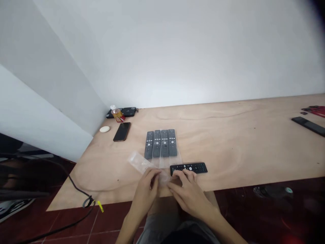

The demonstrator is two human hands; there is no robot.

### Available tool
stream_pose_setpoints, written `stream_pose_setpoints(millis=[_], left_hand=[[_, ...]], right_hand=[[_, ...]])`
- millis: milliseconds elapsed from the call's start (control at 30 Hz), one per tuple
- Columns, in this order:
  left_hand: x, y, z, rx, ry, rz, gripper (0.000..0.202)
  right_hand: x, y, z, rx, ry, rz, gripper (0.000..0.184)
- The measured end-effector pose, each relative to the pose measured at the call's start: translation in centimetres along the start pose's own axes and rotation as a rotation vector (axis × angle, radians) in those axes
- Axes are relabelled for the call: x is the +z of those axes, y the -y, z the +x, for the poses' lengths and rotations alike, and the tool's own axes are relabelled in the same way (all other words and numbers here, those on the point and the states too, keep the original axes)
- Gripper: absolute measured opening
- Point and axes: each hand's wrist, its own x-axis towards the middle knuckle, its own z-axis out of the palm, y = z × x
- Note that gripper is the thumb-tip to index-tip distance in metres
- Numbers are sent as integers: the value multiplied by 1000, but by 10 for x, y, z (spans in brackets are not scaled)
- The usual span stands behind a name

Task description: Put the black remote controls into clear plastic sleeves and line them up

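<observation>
A clear plastic sleeve [139,162] lies slantwise on the table, its near end between my two hands. My left hand [147,185] pinches that end with thumb and forefinger. Closed in a loose pinch, my right hand [187,189] has its thumb at the sleeve's other side, and its curled fingers are against the near edge of a black remote control [199,167]. This remote lies crosswise, buttons up, without a sleeve. Just beyond, several remotes [165,144] in clear sleeves lie side by side, their empty sleeve ends toward me.
On the wooden table [228,145], a phone [122,131], a round white object [104,129], a drink bottle [117,114] and black boxes [129,111] are at the left. A long black object [308,125] lies far right. A cable [76,184] hangs by the left edge.
</observation>
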Motion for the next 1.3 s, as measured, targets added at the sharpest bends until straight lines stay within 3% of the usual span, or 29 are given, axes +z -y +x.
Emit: stream_pose_setpoints(millis=[100, 200, 267, 333, 433, 600, 767, 867, 1067, 1300], left_hand=[[-2, -7, -2, 33, -19, 55, 19], [-3, -10, -6, 89, -72, 174, 15], [-1, -10, -9, 99, -58, 228, 13], [2, -8, -11, 69, -21, 234, 9], [5, -7, -12, 15, 1, 213, 20], [-3, -13, -12, 42, 46, 166, 13], [-13, -12, -14, 30, -51, 326, 13], [-13, -7, -18, -13, -17, 368, 10], [0, -3, -16, -70, -56, 256, 35], [21, -15, -2, -23, -85, 103, 27]], right_hand=[[-9, -11, -6, 34, -58, 60, 30], [-21, -40, -9, 152, -133, 58, 50], [-27, -64, -12, 203, -103, 49, 63], [-32, -84, -17, 192, -50, 77, 62], [-34, -98, -23, 156, -13, 179, 57], [-35, -94, -25, 149, -54, 280, 52], [-37, -91, -21, 144, -103, 308, 48], [-40, -90, -21, 143, -118, 338, 47], [-46, -90, -23, 143, -89, 440, 48], [-46, -95, -26, 80, -58, 509, 47]])
